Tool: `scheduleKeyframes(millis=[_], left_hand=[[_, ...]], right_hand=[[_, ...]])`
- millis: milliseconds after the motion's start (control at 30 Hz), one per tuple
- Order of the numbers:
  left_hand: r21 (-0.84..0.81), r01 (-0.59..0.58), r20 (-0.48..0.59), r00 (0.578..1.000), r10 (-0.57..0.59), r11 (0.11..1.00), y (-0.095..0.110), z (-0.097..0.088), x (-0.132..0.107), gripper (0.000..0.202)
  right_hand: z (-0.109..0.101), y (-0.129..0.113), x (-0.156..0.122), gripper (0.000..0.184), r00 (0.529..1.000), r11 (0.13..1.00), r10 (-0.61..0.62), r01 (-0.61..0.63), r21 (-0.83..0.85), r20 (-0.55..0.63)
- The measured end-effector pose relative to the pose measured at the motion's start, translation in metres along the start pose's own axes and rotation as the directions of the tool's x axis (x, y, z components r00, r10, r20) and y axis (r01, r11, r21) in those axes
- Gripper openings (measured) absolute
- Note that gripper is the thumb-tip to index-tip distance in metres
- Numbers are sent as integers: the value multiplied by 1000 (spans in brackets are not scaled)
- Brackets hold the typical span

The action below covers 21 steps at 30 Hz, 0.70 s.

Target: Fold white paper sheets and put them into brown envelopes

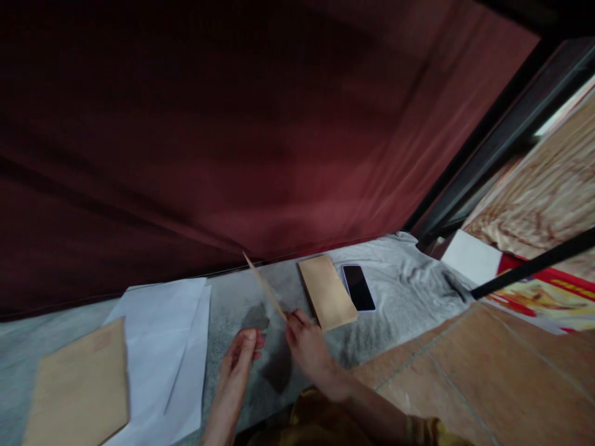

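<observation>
Pinched at one end in the right hand (307, 344), with fingers bent over the near edge: a thin brown envelope (265, 286), raised above the grey cloth (404, 291) to the left of the phone (358, 288) and seen nearly edge-on. Looks light, and stiff enough to hold straight from one end, yet likely to crease under a hard squeeze. Probably dry, slightly slippery paper, easy to tear at an edge. Best taken by two opposite edges, or pinched at a corner with flat fingertips, clear of the middle.

Farther left of the phone: the left hand (242, 350), fingers curled toward the thumb, near the raised paper; impossible to tell whether gripping something small or nothing.

Now counted outward. Just beside the phone, on its left: one flat envelope (328, 291), perhaps topping a pile, number beneath not visible. Well to the left of the phone: white sheets (158, 334), at least two, overlapping. Farthest left of the phone, partly over those: one brown packet (79, 384), single or stacked unclear. Beyond the phone: one dark red curtain (279, 186). Well to its right: one red-and-yellow printed package (548, 294), above tiled floor (441, 384).
</observation>
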State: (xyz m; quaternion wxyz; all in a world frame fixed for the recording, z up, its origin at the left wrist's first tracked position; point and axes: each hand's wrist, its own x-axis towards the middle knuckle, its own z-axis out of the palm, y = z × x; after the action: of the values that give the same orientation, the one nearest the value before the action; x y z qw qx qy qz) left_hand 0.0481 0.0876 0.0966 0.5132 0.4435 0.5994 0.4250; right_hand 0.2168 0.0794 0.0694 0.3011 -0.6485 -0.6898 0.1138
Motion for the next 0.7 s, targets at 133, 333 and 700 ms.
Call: scheduleKeyframes(millis=[133,333,700], left_hand=[[-108,185,39,983,-182,977,-13,3,-5,73],[-185,223,143,970,-198,957,-29,22,-17,65],[-31,235,125,965,-230,971,-50,-17,10,57]], right_hand=[[-4,10,8,36,939,633,316,-316,707,136],[6,-9,-18,49,822,85,334,-514,853,462],[19,14,-30,35,735,-22,464,-548,836,494]])
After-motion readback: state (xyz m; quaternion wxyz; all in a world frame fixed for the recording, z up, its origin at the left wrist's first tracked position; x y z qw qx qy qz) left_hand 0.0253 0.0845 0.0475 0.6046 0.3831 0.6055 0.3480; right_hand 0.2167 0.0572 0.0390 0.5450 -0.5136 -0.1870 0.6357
